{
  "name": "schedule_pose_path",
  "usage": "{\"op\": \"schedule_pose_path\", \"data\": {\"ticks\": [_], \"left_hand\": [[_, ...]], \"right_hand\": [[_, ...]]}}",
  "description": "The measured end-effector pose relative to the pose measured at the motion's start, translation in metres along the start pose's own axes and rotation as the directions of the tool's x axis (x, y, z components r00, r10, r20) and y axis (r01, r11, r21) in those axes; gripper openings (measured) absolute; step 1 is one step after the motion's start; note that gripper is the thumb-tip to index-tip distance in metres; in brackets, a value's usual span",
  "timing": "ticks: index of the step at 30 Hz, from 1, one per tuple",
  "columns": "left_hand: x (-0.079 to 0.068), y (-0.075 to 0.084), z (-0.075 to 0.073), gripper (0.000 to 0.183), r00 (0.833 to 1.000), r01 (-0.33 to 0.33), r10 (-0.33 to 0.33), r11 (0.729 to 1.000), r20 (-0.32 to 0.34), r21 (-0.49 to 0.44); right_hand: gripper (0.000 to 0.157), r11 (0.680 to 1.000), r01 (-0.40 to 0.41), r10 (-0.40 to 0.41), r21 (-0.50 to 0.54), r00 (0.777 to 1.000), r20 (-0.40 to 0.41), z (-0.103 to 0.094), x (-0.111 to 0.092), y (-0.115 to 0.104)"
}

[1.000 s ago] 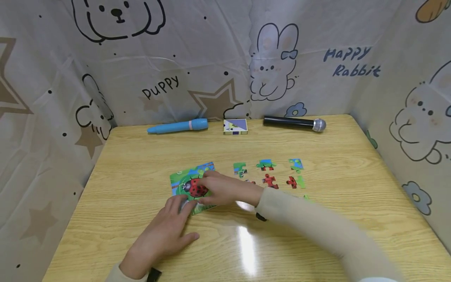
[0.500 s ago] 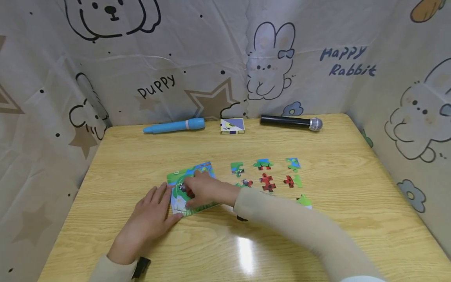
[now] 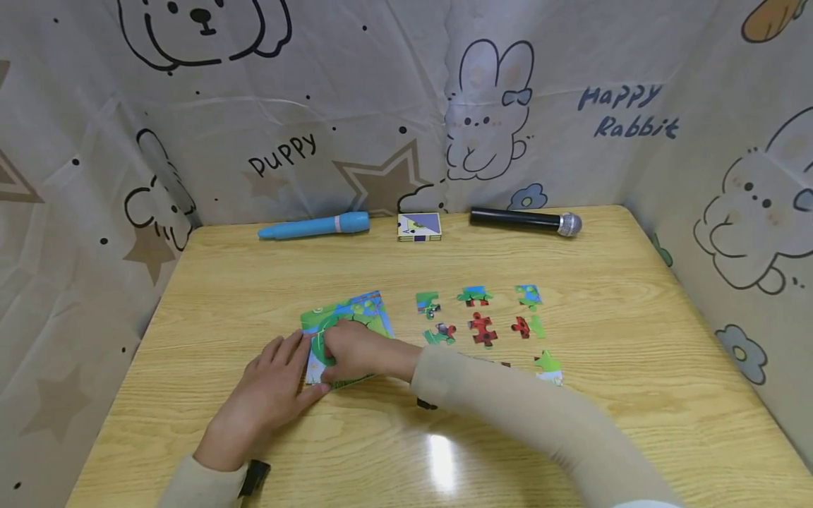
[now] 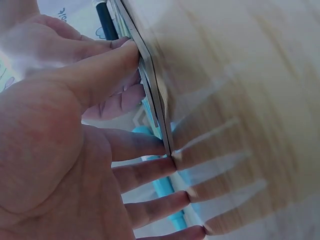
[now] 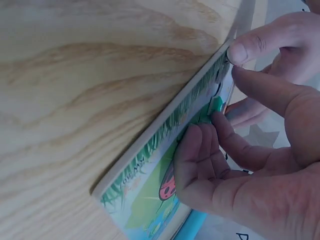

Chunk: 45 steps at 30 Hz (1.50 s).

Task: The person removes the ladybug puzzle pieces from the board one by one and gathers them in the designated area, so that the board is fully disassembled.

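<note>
A puzzle board point(image 3: 377, 310) with a ladybug picture lies left of the table's middle. My left hand point(image 3: 269, 384) rests at its left edge, fingers spread and thumb by the near corner. In the left wrist view, the left fingertips point(image 4: 182, 197) touch the tabletop. Over the board's lower left, my right hand point(image 3: 356, 349) is bent with curled fingers. Its thumb and index finger pinch a small green-edged puzzle piece point(image 5: 215, 105) against the board, mostly hidden by the fingers. Right of the board lie several loose puzzle pieces point(image 3: 483, 330) in rows; my sleeve partly covers the near row.
Along the table's back edge lie a blue pen-shaped tube point(image 3: 314, 227), a playing-card box point(image 3: 419, 226) and a black microphone point(image 3: 524, 220). A printed cloth point(image 3: 368, 85) hangs behind the wooden table point(image 3: 603, 303) and at both sides.
My left hand has slid left off the board's near edge to its left side. The right hand has moved left and down across the board, covering the ladybug.
</note>
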<state>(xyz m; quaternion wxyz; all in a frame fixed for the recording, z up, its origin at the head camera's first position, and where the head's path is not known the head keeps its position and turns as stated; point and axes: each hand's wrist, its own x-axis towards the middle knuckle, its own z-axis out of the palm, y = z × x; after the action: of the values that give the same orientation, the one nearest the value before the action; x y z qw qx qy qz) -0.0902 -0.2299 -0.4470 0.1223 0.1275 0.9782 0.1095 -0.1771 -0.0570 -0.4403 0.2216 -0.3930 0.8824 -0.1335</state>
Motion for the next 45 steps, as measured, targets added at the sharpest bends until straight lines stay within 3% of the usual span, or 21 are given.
{"op": "schedule_pose_path", "data": {"ticks": [6,10,15,18,22,29,38,45], "left_hand": [[0.001,-0.001,0.001,0.088,1.000,-0.001,0.001,1.000,-0.009,0.013],[0.001,-0.001,0.001,0.088,1.000,0.000,0.000,1.000,-0.002,0.012],[0.003,-0.001,0.001,0.089,1.000,0.006,-0.006,1.000,0.001,0.004],[0.004,-0.001,0.001,0.090,1.000,0.012,-0.012,1.000,0.001,0.001],[0.005,-0.001,0.002,0.090,1.000,0.020,-0.020,1.000,0.007,0.003],[0.006,-0.002,0.002,0.091,0.999,0.035,-0.035,0.999,0.025,0.007],[0.006,-0.001,0.001,0.093,0.998,0.050,-0.049,0.999,0.038,-0.012],[0.005,0.000,0.000,0.092,0.998,0.052,-0.052,0.998,0.045,-0.017]], "right_hand": [[0.023,0.999,-0.024,0.023,-0.029,0.999,-0.029,0.004,0.002,-0.003],[0.024,0.995,-0.046,0.049,0.087,0.998,-0.040,0.004,0.002,-0.002],[0.026,0.959,-0.042,0.061,0.280,0.996,-0.058,0.003,-0.002,0.002],[0.026,0.950,-0.024,0.047,0.313,0.997,-0.065,0.002,-0.005,0.006],[0.030,0.963,0.009,0.011,0.269,0.997,-0.073,-0.002,-0.014,0.017],[0.017,0.956,0.056,-0.044,0.289,0.998,-0.046,-0.013,-0.039,0.049],[0.006,0.950,0.086,-0.115,0.299,0.990,0.080,-0.030,-0.079,0.095],[0.004,0.938,0.031,-0.076,0.345,0.990,0.119,-0.026,-0.114,0.121]]}}
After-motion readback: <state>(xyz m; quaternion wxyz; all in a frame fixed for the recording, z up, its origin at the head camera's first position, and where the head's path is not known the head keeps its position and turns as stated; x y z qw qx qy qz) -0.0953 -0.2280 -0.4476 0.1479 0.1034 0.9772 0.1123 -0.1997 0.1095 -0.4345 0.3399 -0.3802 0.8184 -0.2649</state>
